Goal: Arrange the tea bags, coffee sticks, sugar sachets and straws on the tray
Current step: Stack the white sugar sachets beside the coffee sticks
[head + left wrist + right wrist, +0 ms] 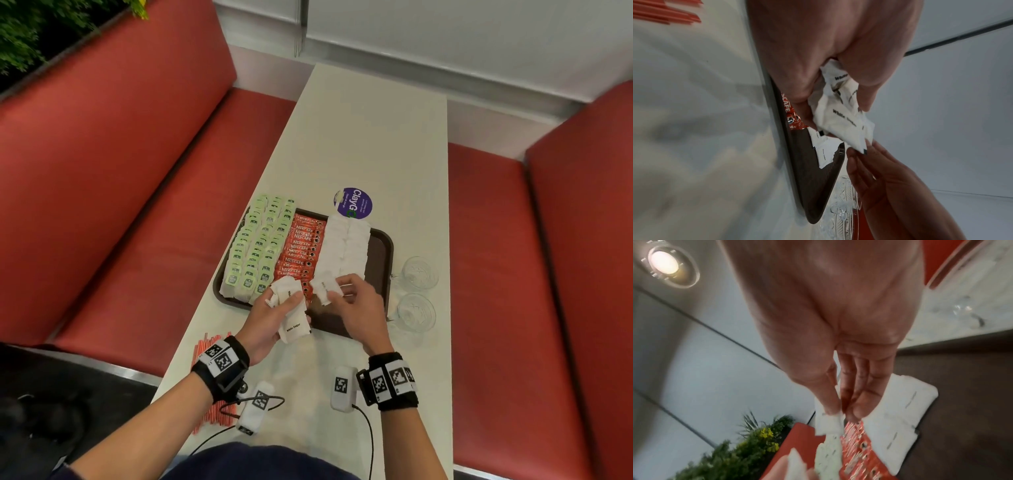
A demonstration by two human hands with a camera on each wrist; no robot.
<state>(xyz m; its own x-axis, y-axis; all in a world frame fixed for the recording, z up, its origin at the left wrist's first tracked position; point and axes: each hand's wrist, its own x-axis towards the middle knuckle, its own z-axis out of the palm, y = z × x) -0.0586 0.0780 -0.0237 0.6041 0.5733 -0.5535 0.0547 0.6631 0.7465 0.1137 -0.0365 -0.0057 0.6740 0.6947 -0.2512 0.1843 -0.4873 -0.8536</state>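
Observation:
The brown tray [379, 253] holds rows of green tea bags [260, 246], red coffee sticks [301, 250] and white sugar sachets [346, 246]. My left hand [279, 303] hovers over the tray's near edge and grips a bunch of loose sugar sachets [840, 113]. Beside it, my right hand [342, 286] pinches one white sachet [831, 423] between thumb and fingers, just above the near end of the sachet row [900, 410]. Red straws [207, 346] lie on the table by my left wrist, partly hidden under it.
Two clear glass cups [418, 274] stand just right of the tray. A round purple sticker [354, 202] lies beyond it on the white table [370, 137]. Red bench seats flank both sides. Cables and white sensor boxes hang near my wrists.

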